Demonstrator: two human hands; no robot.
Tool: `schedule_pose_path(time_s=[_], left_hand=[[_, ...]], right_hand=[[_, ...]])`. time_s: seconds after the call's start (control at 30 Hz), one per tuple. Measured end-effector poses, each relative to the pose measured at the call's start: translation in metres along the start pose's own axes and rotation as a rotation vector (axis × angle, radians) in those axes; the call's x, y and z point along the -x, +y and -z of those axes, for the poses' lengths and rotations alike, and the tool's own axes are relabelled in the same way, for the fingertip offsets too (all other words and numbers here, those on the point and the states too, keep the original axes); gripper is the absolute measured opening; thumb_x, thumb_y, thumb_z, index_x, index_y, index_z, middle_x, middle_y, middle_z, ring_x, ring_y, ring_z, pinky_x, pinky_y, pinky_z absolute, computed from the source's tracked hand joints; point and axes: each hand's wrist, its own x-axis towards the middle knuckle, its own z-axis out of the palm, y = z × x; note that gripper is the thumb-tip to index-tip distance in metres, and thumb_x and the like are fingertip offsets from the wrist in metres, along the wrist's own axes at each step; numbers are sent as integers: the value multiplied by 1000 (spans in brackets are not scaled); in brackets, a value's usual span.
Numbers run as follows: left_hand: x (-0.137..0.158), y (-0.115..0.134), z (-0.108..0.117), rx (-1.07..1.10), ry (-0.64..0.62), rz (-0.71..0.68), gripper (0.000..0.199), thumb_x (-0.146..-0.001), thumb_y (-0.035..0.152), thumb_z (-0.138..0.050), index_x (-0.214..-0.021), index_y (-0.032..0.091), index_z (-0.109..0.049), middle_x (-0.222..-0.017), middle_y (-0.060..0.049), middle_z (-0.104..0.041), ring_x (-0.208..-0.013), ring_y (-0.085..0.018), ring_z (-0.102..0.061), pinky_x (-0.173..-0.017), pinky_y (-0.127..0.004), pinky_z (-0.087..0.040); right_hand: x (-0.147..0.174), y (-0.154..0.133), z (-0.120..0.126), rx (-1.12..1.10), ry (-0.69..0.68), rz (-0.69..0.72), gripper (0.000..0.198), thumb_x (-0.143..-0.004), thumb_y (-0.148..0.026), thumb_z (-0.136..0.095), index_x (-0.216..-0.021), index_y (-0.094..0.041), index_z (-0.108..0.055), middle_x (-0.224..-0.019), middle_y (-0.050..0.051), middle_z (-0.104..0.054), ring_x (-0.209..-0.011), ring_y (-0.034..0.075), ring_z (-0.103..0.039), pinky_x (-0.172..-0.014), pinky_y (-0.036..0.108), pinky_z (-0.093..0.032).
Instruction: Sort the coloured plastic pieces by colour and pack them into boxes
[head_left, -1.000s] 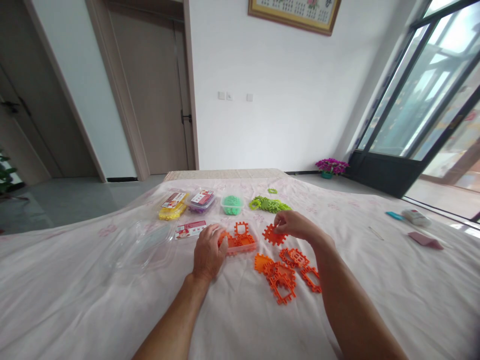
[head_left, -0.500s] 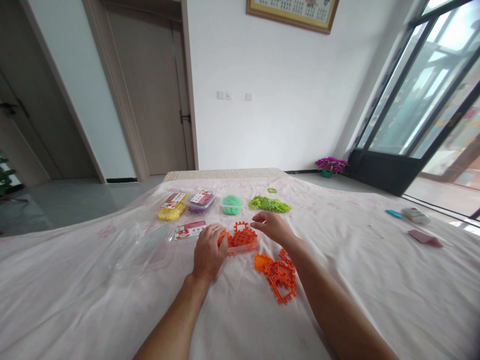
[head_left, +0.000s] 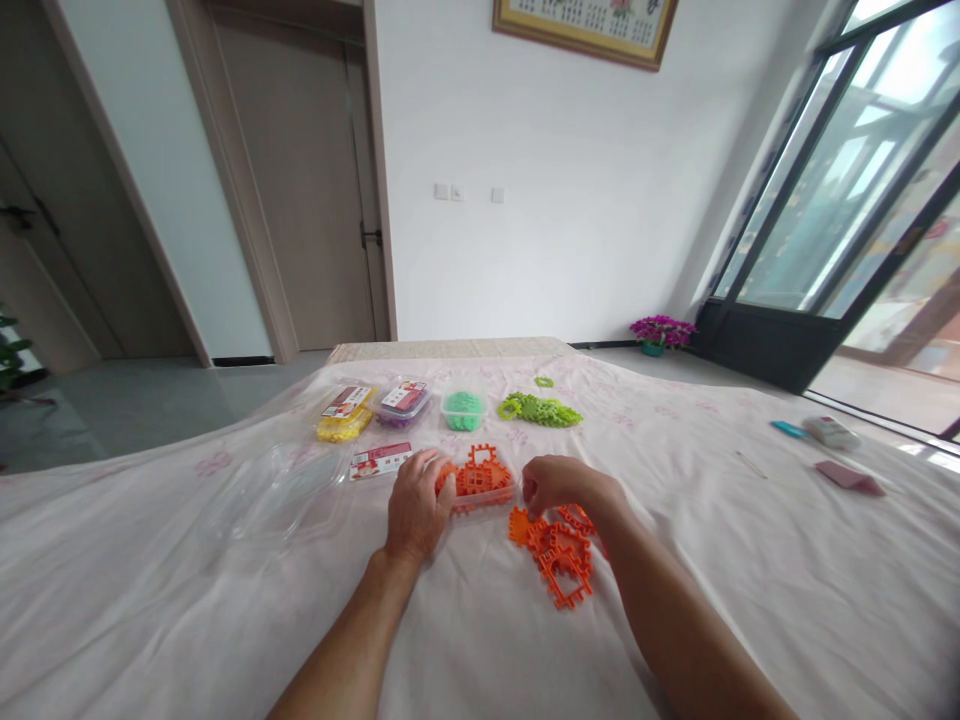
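Observation:
My left hand (head_left: 418, 508) is wrapped round the left end of a clear plastic box (head_left: 487, 498), steadying it on the cloth. Orange interlocking building tiles (head_left: 480, 474) fill the box, one with a square opening standing up at its back edge. To the right of the box, my right hand (head_left: 566, 487) points down with its fingers curled together at the top edge of an orange building tile (head_left: 519, 526). This tile lies in a loose pile of orange tiles (head_left: 564, 560); part of the pile is hidden under my right wrist.
Behind are a yellow-filled box (head_left: 345, 412), a purple-filled box (head_left: 403, 400), a box of green pieces (head_left: 463, 410) and a lime-green heap (head_left: 544, 409). Clear lids (head_left: 289, 495) and a printed card (head_left: 381, 460) lie left. A pink cloth (head_left: 850, 476) and white packet (head_left: 831, 432) lie far right.
My right hand has moved from above the box's right side down and toward me to the loose orange tiles, its fingers curling in. The tiles in the box lie differently. My left hand stays put.

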Motion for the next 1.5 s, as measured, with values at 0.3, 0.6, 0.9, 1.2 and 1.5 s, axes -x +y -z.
schedule_pose_path(time_s=[0.3,0.6,0.9,1.2,1.5], left_hand=[[0,-6,3,272,102,149,37,-99,32,-28,-122,20,-56,-127,-9,-57,-124,-18,-50,-111,-42,-38],[-1,-9,-2,409,23,281,42,-100,40,-29,-127,20,-53,-131,-10,-57,-126,-19,-51,-112,-43,-38],[3,-10,-3,504,17,331,45,-100,43,-27,-134,22,-48,-136,-10,-54,-129,-20,-49,-110,-41,-40],[-1,-5,3,321,37,181,41,-99,38,-29,-128,22,-54,-130,-9,-57,-125,-20,-50,-110,-43,-38],[-1,11,17,108,-135,-126,31,-97,30,-40,-100,28,-71,-117,-1,-69,-128,-22,-48,-114,-52,-26]], right_hand=[[-6,7,-6,-93,12,11,12,-51,-16,-75,-58,-25,-72,-53,-2,-64,-51,14,-57,-52,24,-40],[-4,28,17,0,371,-171,14,-67,-16,-58,-74,-20,-70,-74,4,-70,-67,17,-62,-57,24,-37],[-22,4,5,-580,596,-32,9,-73,-22,-56,-78,-18,-63,-62,0,-66,-57,12,-63,-52,19,-43],[-29,-46,-31,-608,467,183,18,-80,-32,-58,-86,-19,-69,-72,0,-70,-60,12,-63,-55,20,-43],[-3,-30,7,-298,556,121,20,-81,-29,-55,-85,-22,-73,-80,1,-72,-72,14,-63,-63,23,-40]])
